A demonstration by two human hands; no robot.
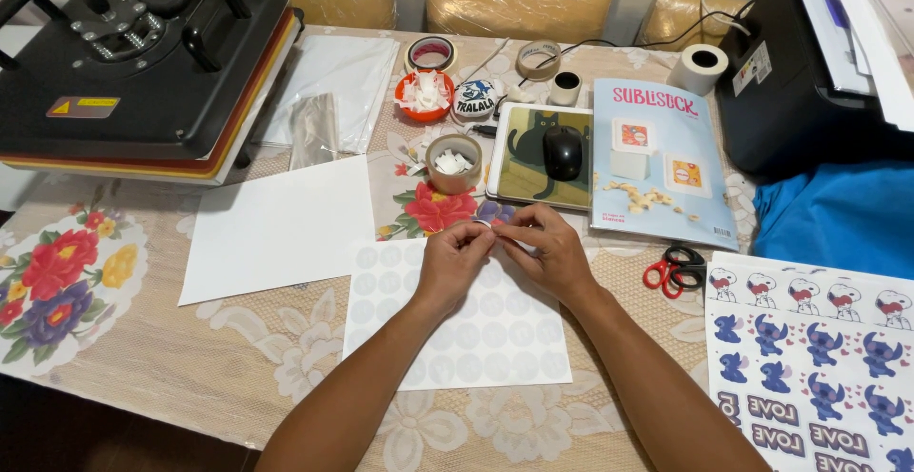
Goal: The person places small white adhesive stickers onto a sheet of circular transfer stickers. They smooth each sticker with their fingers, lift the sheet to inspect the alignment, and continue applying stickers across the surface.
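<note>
Floral-clothed tabletop (238, 377) carries a black heat press (143, 63) far left of the fingers and a white paper sheet (276, 229) nearer. Left hand (452, 263) and right hand (547, 253) meet, fingers pinching a small white sticker piece (493, 231) just above the round-label sheet (466, 329). Judged light, flimsy and tacky; best held by its edges.

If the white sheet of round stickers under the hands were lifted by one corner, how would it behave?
The sticker sheet looks thin and lies flat, so it would probably flex and droop. It seems light and might slide on the tablecloth. Both hands, left hand and right hand, are above its top edge.
</note>
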